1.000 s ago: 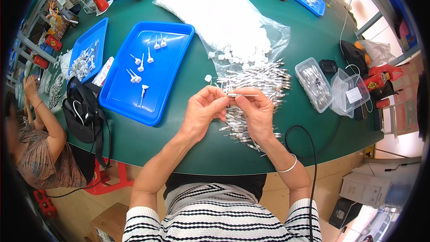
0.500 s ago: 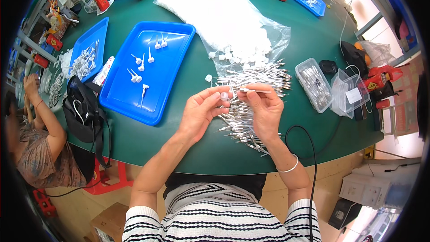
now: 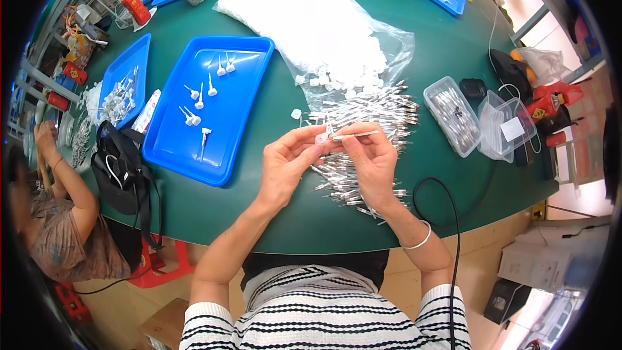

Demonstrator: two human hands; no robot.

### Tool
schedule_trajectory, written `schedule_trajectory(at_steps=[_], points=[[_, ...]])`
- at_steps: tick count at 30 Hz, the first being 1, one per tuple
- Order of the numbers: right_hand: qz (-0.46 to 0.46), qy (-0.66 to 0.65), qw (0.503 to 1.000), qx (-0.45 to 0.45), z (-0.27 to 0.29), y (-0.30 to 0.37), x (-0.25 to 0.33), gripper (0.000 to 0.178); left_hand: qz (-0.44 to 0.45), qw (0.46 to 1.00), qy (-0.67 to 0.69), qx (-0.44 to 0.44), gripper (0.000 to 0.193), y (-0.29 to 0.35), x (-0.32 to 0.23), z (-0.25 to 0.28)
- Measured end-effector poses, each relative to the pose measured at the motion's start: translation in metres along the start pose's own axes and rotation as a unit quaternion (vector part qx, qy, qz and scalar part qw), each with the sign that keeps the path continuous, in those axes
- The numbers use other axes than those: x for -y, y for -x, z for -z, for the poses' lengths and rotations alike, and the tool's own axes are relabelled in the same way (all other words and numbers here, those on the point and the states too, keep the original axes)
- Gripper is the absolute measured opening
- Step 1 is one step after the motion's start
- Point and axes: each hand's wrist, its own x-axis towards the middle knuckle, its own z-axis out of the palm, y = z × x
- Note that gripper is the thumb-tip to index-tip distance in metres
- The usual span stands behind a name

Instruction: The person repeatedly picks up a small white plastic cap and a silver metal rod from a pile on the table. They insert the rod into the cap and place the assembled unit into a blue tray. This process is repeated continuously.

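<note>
Centre of frame: left hand (image 3: 285, 165) pinching a white cap (image 3: 321, 138); right hand (image 3: 371, 162) pinching a slim rod (image 3: 356, 135), before a rod pile (image 3: 382, 111) on the green worktop (image 3: 311, 233).

A green table (image 3: 311, 228) stands on a tan floor (image 3: 479, 243) beside a red stool (image 3: 159, 278).

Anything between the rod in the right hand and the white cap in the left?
Nothing visible: the rod in the right hand ends close by the white cap in the left hand. Contact unclear.
</note>
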Motion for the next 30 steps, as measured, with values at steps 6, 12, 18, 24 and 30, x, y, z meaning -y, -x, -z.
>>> schedule_trajectory(at_steps=[6, 12, 18, 24, 30], points=[[0.032, 0.035, 0.999, -0.008, 0.001, 0.000, 0.003, 0.012, 0.006, 1.000, 0.024, 0.017, 0.030, -0.001, -0.004, 0.000], [0.022, 0.056, 0.998, -0.004, 0.002, 0.001, 0.002, 0.011, 0.025, 0.999, 0.024, -0.005, 0.025, -0.004, -0.006, 0.009], [0.006, 0.041, 0.999, 0.003, -0.001, 0.003, 0.002, 0.011, 0.066, 0.992, 0.104, 0.009, 0.029, -0.005, -0.005, 0.010], [-0.007, 0.031, 0.999, -0.011, 0.000, 0.002, 0.009, 0.011, 0.147, 0.971, 0.188, 0.015, 0.029, -0.006, -0.004, 0.011], [0.010, 0.085, 0.996, -0.020, 0.003, 0.003, 0.011, 0.011, 0.155, 0.964, 0.211, 0.050, 0.029, -0.006, -0.003, 0.012]])
